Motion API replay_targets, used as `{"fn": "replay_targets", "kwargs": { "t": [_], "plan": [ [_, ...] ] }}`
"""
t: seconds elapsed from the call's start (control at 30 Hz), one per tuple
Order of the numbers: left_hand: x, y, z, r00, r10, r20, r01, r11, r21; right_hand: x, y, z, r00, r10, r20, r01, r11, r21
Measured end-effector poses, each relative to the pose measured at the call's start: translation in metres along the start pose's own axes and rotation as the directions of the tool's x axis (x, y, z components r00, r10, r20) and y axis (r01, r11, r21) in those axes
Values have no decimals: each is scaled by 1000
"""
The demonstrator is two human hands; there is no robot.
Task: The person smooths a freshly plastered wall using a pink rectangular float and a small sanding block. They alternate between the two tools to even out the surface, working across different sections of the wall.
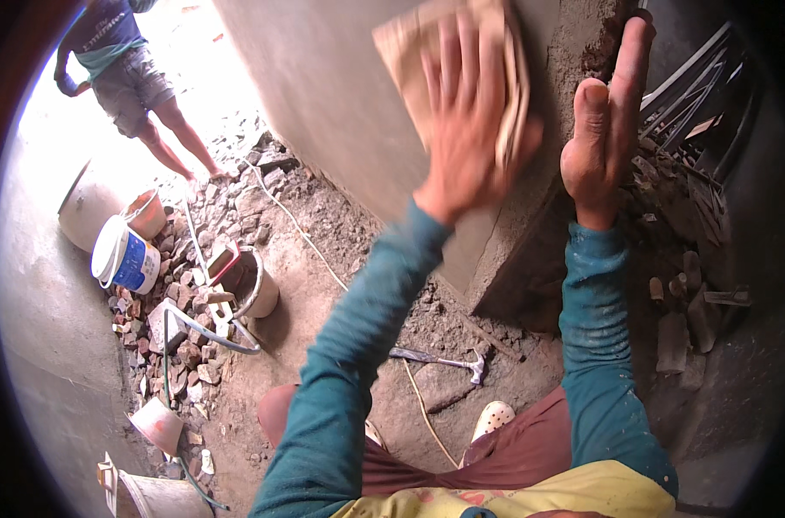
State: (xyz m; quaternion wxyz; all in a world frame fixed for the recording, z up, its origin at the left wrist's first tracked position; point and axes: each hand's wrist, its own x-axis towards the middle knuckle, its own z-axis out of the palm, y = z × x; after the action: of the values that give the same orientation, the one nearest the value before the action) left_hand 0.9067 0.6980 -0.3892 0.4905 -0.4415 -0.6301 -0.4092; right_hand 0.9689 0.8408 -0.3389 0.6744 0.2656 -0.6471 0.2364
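My left hand (466,121) lies over a folded piece of brown paper (405,52), pressing it to the smooth grey plastered wall (323,95). Its fingers stretch along the paper, and the thumb side is blurred by motion. Just to the right, my right hand (601,142) rests at the rough, unfinished edge (573,65) of the same wall. The fingers there are straight, the thumb stands apart from them, and nothing shows in the hand; its palm side is partly hidden.
A hammer (444,356) lies on the dirt floor before my feet. Left of it stand a bucket (258,289) with tools, a white-and-blue pail (126,256) and broken stones (185,354). A thin cable (293,220) crosses the ground. Another person (133,78) stands at far left; metal strips (690,82) lean at right.
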Motion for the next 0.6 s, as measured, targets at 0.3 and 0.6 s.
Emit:
{"fn": "replay_targets", "kwargs": {
  "t": [0.3,0.6],
  "plan": [
    [-273,64,35,917,-274,291,262,962,81,7,-5,10,999,47,-21,-47,999,10],
    [6,-2,-7,996,72,51,-72,997,2,-5,2,0,997,76,34,-76,997,-3]
  ]
}}
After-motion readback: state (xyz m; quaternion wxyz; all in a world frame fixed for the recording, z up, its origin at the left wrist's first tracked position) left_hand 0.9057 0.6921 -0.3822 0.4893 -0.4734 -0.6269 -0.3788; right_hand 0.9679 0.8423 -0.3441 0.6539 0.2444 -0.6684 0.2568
